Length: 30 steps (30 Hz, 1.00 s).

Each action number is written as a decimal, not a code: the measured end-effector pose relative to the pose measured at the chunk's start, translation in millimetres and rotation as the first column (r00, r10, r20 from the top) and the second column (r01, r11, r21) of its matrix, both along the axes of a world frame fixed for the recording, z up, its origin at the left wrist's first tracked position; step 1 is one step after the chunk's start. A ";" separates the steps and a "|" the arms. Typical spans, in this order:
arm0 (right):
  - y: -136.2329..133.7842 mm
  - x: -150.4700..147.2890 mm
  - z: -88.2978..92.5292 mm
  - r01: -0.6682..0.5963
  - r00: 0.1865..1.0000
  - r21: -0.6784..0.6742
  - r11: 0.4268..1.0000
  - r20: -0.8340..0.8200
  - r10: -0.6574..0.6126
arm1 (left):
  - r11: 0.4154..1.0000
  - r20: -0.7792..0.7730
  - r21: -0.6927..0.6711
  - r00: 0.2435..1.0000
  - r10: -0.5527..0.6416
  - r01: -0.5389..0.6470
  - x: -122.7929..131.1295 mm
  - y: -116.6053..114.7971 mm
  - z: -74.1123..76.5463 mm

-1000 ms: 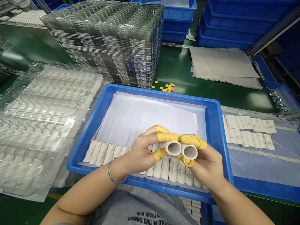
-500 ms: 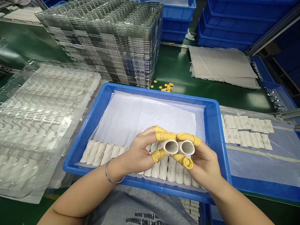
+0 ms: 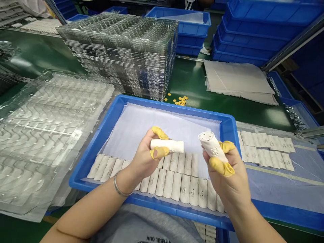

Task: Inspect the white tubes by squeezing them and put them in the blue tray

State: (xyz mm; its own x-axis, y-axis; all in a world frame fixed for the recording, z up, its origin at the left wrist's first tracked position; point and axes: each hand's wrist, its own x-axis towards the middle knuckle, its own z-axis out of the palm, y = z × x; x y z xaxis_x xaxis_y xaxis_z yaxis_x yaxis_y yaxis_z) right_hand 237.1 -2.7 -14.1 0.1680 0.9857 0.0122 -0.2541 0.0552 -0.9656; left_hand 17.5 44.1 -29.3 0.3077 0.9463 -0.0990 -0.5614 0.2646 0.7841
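The left hand [image 3: 143, 162] pinches a white tube [image 3: 167, 145], lying level between 2 yellow-capped fingers [image 3: 159, 152]; the right hand [image 3: 229, 182] clamps a second tube [image 3: 212, 146], tilted up-left, both held above a blue tray [image 3: 152, 105].

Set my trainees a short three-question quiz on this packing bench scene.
1. Multiple choice: what covers the fingertips gripping the white roll in the left hand? A) yellow finger cots B) blue gloves C) metal thimbles
2. True or false: the second white roll, in the right hand, lies level, parallel to the first.
3. Fill in the blank: the rows of white rolls lie in a ____ plastic tray.

Key: 1 A; 2 false, it is tilted; 3 blue.
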 end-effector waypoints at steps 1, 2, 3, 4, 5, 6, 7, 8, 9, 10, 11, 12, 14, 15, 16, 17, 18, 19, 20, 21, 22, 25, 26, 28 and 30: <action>-0.5 -1.4 -2.2 -0.037 0.999 -0.029 0.999 -0.023 0.036 | 0.995 0.046 -0.090 0.998 -0.035 0.039 1.1 0.0 -0.4; -1.4 -3.8 -4.5 -0.076 0.996 -0.048 0.996 -0.045 0.074 | 0.984 0.093 -0.161 0.994 -0.059 0.073 2.8 -0.8 -0.6; -2.6 -7.0 -6.8 -0.120 0.991 -0.057 0.991 -0.066 0.116 | 0.973 0.138 -0.210 0.988 -0.070 0.098 4.9 -2.1 -0.6; -3.8 -10.6 -8.7 -0.157 0.985 -0.063 0.986 -0.081 0.152 | 0.963 0.177 -0.244 0.982 -0.074 0.116 7.4 -3.9 -0.6; -4.7 -14.4 -10.3 -0.185 0.980 -0.065 0.981 -0.084 0.179 | 0.955 0.205 -0.268 0.976 -0.075 0.130 10.1 -5.9 -0.6; -5.1 -17.9 -11.5 -0.196 0.979 -0.066 0.978 -0.074 0.191 | 0.948 0.224 -0.284 0.971 -0.077 0.141 12.8 -8.0 -0.6; -5.1 -21.0 -12.2 -0.193 0.980 -0.064 0.979 -0.054 0.190 | 0.946 0.234 -0.290 0.969 -0.080 0.148 15.3 -10.0 -0.8; -4.7 -23.3 -12.4 -0.185 0.983 -0.059 0.981 -0.033 0.183 | 0.946 0.230 -0.285 0.969 -0.089 0.154 17.5 -11.9 -1.2; -4.1 -24.9 -12.4 -0.182 0.983 -0.053 0.982 -0.016 0.181 | 0.949 0.211 -0.271 0.972 -0.106 0.163 19.4 -13.5 -1.9; -3.3 -25.6 -12.0 -0.187 0.982 -0.045 0.981 -0.008 0.187 | 0.955 0.181 -0.245 0.975 -0.126 0.169 20.8 -14.8 -2.8; -2.7 -25.7 -11.3 -0.201 0.980 -0.034 0.979 -0.006 0.201 | 0.963 0.143 -0.207 0.979 -0.143 0.171 21.7 -15.8 -4.0; -2.3 -25.1 -10.4 -0.216 0.976 -0.020 0.976 -0.007 0.216 | 0.972 0.103 -0.162 0.983 -0.153 0.168 22.2 -16.5 -5.2; -2.7 -22.4 -8.1 -0.246 0.969 0.006 0.969 0.006 0.246 | 0.986 0.029 -0.082 0.989 -0.143 0.145 21.5 -16.9 -7.5; -3.3 -20.6 -6.9 -0.250 0.968 0.019 0.968 0.024 0.249 | 0.990 0.000 -0.055 0.992 -0.129 0.129 20.4 -16.7 -8.3; -4.2 -18.7 -5.7 -0.248 0.968 0.030 0.968 0.047 0.247 | 0.992 -0.025 -0.038 0.993 -0.118 0.117 19.0 -16.3 -8.7; -5.3 -16.8 -4.5 -0.245 0.968 0.041 0.969 0.068 0.242 | 0.993 -0.047 -0.030 0.992 -0.113 0.112 17.3 -15.8 -8.8; -6.3 -15.1 -3.5 -0.242 0.968 0.050 0.969 0.087 0.237 | 0.994 -0.067 -0.023 0.991 -0.112 0.111 15.4 -15.2 -8.5; -7.3 -13.6 -2.6 -0.240 0.967 0.060 0.969 0.103 0.233 | 0.993 -0.083 -0.014 0.989 -0.118 0.117 13.6 -14.8 -7.8; -8.1 -12.5 -1.7 -0.240 0.966 0.069 0.968 0.115 0.232 | 0.991 -0.095 -0.002 0.987 -0.131 0.132 11.8 -14.5 -6.9; -8.8 -11.7 -1.0 -0.246 0.964 0.073 0.966 0.123 0.236 | 0.988 -0.102 0.006 0.983 -0.152 0.153 10.2 -14.4 -5.8; -9.4 -11.2 -0.3 -0.253 0.962 0.077 0.964 0.127 0.242 | 0.984 -0.106 0.011 0.978 -0.177 0.179 8.9 -14.5 -4.6; -10.8 -10.2 1.4 -0.263 0.959 0.080 0.962 0.127 0.252 | 0.967 -0.097 0.005 0.963 -0.253 0.255 6.5 -15.1 -2.0; -11.3 -9.7 1.9 -0.268 0.958 0.076 0.960 0.127 0.257 | 0.963 -0.090 0.016 0.960 -0.266 0.268 6.1 -15.2 -2.0; -12.3 -8.2 2.9 -0.283 0.953 0.070 0.957 0.131 0.272 | 0.958 -0.070 0.069 0.959 -0.274 0.279 5.5 -15.3 -3.0; -13.4 -6.1 3.9 -0.297 0.947 0.066 0.953 0.149 0.285 | 0.948 -0.045 0.133 0.958 -0.284 0.288 5.0 -15.3 -5.0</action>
State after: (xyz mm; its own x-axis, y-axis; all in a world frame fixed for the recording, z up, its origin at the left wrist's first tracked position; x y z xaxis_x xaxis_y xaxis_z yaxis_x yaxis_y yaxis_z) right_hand 230.9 -16.0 -10.2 -0.1354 0.9855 0.1019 -0.1377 0.0831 -0.9870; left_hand 22.4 28.8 -34.3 0.5665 0.8240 0.0139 -0.4578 0.3006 0.8367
